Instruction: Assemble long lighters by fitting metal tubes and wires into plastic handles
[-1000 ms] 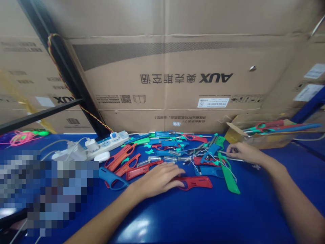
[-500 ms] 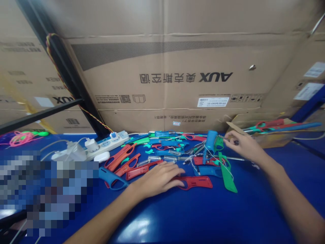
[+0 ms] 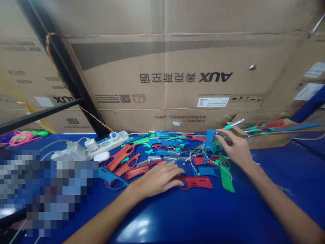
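Note:
My left hand [image 3: 157,179] lies palm down on the blue table, fingers flat and resting on a red plastic handle piece [image 3: 196,182]. My right hand [image 3: 235,145] is raised above the pile and pinches a thin metal rod with a green tip [image 3: 232,125] that points up and to the right. A blue plastic piece [image 3: 209,144] stands up beside its fingers, with thin white wires hanging from it. A long green plastic piece [image 3: 225,174] lies just below that hand.
Several red, blue and green plastic handle shells [image 3: 127,162] litter the blue table [image 3: 203,217]. A white power strip [image 3: 109,142] with plugs sits at the left. Large cardboard boxes [image 3: 165,81] wall the back. An open box of assembled tools [image 3: 274,130] stands at the right.
My right hand rose from the table and drew in toward the pile, lifting the green-tipped rod. The blue piece went from lying flat to upright. My left hand stayed put.

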Demonstrator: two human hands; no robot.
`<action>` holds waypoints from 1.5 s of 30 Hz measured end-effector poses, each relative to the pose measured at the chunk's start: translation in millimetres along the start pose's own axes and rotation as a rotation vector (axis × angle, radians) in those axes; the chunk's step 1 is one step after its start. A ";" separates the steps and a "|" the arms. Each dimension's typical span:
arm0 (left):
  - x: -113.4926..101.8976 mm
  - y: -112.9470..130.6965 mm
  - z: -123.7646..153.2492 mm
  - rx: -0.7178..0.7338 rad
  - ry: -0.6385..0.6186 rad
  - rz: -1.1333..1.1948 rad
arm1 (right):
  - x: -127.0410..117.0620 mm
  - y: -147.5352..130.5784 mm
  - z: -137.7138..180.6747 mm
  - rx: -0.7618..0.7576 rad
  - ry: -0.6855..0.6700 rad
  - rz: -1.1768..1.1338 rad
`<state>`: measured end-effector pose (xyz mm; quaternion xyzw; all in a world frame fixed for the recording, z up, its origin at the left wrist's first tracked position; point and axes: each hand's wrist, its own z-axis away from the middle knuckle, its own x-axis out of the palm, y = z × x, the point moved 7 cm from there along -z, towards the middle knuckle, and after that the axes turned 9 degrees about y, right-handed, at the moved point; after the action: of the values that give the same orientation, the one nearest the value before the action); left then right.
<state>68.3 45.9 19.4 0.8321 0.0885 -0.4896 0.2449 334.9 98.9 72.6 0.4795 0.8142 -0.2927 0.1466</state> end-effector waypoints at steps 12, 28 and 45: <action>-0.1 -0.2 -0.1 -0.013 0.001 0.001 | 13.3 -9.5 6.5 0.204 -0.037 -0.197; 0.6 0.3 1.0 0.014 0.015 -0.035 | -0.2 3.9 -2.0 0.323 0.080 -0.463; -39.9 11.3 2.2 0.083 0.497 -0.159 | 32.5 -99.2 53.5 -0.292 -0.446 -0.388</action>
<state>50.8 38.7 56.4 0.9266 0.1908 -0.2912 0.1422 230.5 51.9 47.0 0.2136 0.8715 -0.2932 0.3301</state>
